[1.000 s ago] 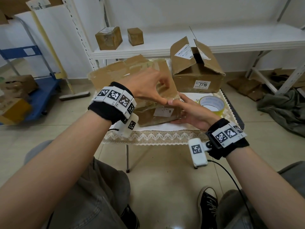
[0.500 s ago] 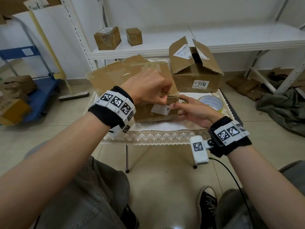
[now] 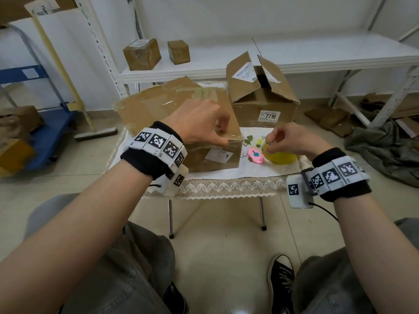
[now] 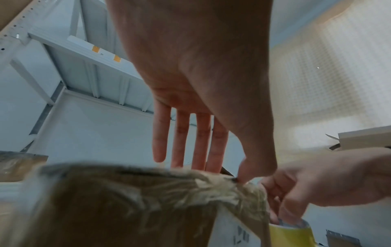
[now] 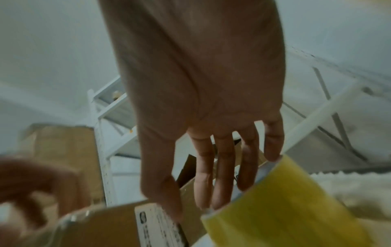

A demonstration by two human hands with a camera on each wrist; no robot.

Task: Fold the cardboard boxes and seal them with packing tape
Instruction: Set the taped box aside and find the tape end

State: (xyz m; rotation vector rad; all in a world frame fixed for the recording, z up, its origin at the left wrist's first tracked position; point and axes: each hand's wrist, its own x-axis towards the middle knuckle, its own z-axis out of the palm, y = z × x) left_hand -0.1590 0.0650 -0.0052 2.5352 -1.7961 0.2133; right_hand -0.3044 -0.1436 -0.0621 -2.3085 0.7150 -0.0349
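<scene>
A closed cardboard box [image 3: 172,109] with shiny tape across its top lies on the small table [image 3: 226,184]. My left hand [image 3: 223,137] rests on its near right corner; in the left wrist view the fingers [image 4: 190,147] are straight over the box [image 4: 127,208] and the thumb presses the taped edge. My right hand [image 3: 269,143] grips the rim of the yellow tape roll [image 3: 281,156] to the right of the box. In the right wrist view its fingers [image 5: 224,175] reach into the roll [image 5: 285,208] while the thumb stays outside.
A pink cutter [image 3: 256,155] lies between box and roll. An open box [image 3: 260,96] labelled 7719 stands behind them. Two small taped boxes [image 3: 141,54] sit on the white shelf [image 3: 317,57]. A blue cart [image 3: 45,130] with boxes stands left; flattened cardboard and cloth lie right.
My right hand left the box's near edge and moved right onto the tape roll, uncovering the pink cutter. My left hand stayed at the box's corner.
</scene>
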